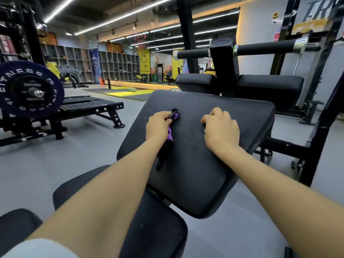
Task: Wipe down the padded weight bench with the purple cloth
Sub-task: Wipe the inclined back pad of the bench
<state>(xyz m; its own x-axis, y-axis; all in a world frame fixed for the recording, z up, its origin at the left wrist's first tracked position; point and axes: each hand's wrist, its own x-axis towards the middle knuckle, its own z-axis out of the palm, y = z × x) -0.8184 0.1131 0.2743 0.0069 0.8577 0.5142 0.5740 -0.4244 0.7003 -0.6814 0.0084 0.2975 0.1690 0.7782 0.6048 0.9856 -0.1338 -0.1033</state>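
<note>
The black padded bench pad [201,164] slopes up in front of me, centre of the head view. My left hand [158,127] is closed on the purple cloth [170,135], which is bunched into a narrow strip; its dark end trails down the pad under my wrist. My right hand [221,127] rests knuckles-up on the upper right part of the pad, fingers curled, with nothing visible in it. Both forearms reach across the lower seat pad [160,229].
Two black pads [270,84] and a roller bar [264,47] stand just beyond the pad on a black post. A loaded barbell plate [31,90] and a low black frame [89,107] sit to the left. A rack upright [320,131] stands at right. Grey floor surrounds.
</note>
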